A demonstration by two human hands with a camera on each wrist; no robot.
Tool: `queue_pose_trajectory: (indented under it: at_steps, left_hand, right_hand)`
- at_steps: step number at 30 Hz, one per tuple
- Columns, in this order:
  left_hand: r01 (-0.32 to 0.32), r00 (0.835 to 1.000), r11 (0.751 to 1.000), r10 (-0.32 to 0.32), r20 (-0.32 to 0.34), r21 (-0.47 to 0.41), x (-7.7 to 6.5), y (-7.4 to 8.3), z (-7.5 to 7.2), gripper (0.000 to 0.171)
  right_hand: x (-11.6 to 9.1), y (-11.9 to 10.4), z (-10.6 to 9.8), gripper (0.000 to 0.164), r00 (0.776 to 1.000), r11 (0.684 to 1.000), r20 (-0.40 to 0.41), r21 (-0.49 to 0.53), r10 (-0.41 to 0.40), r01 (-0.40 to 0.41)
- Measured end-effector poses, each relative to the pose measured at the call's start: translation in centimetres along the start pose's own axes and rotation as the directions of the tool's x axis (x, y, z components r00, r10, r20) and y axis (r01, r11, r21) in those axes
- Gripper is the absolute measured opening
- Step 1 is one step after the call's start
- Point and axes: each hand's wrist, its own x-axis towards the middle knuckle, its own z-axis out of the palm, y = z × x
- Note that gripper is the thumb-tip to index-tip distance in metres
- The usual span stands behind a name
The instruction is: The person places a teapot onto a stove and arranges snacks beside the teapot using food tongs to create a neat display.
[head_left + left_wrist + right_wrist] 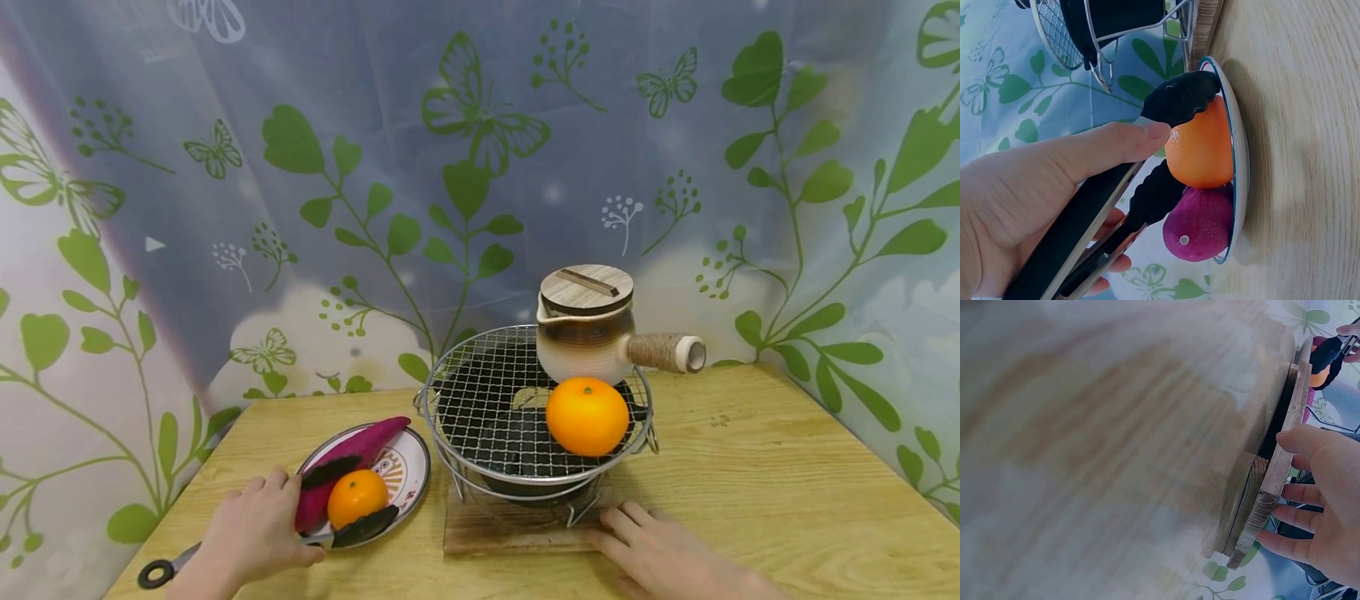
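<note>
My left hand grips a pair of kitchen tongs with black scalloped tips, thumb along one arm and fingers round the other. The tips are spread on either side of an orange mandarin, which lies on a plate with a dark rim. Beside the fruit lies a purple sweet potato, partly behind one tong tip. My right hand rests its extended fingertips at the edge of a wooden board and holds nothing.
On the board stands a round grill with wire mesh. A second mandarin and a clay teapot with a wooden lid sit on it, the pot's handle jutting right. A patterned curtain hangs behind the wooden table.
</note>
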Motion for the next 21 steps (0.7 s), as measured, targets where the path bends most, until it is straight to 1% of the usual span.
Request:
queue_pose_trajectory:
  at_steps: [3, 7, 10, 13, 16, 21]
  left_hand:
    - [0.008, 1.000, 1.000, -0.008, 0.013, 0.005, -0.05, 0.09, -0.04, 0.096]
    - [0.006, 1.000, 1.000, -0.006, 0.013, 0.017, -0.06, 0.22, 0.07, 0.095]
    - [-0.003, 1.000, 1.000, 0.004, -0.002, 0.023, -0.02, 0.29, 0.20, 0.093]
    - [-0.008, 1.000, 1.000, 0.009, -0.013, 0.023, 0.00, 0.34, 0.28, 0.090]
    - [-0.008, 1.000, 1.000, 0.008, -0.011, 0.020, -0.01, 0.39, 0.29, 0.089]
    - [-0.001, 1.000, 1.000, 0.001, -0.016, 0.018, -0.01, 0.40, 0.34, 0.084]
  right_hand:
    - [-0.02, 0.00, 0.06, 0.051, 1.000, 1.000, -0.019, -0.009, -0.004, 0.004]
    - [-0.05, 0.04, 0.14, 0.053, 0.999, 1.000, -0.031, -0.016, -0.008, 0.008]
    - [-0.08, 0.09, 0.12, 0.052, 1.000, 1.000, -0.020, -0.005, 0.006, -0.006]
    - [-0.14, 0.17, 0.05, 0.049, 1.000, 1.000, 0.009, 0.019, 0.025, -0.025]
    - [-0.16, 0.25, 0.01, 0.047, 0.999, 0.999, 0.027, 0.026, 0.031, -0.031]
    - [-0.05, 0.28, -0.07, 0.049, 0.999, 1.000, 0.020, 0.009, 0.028, -0.028]
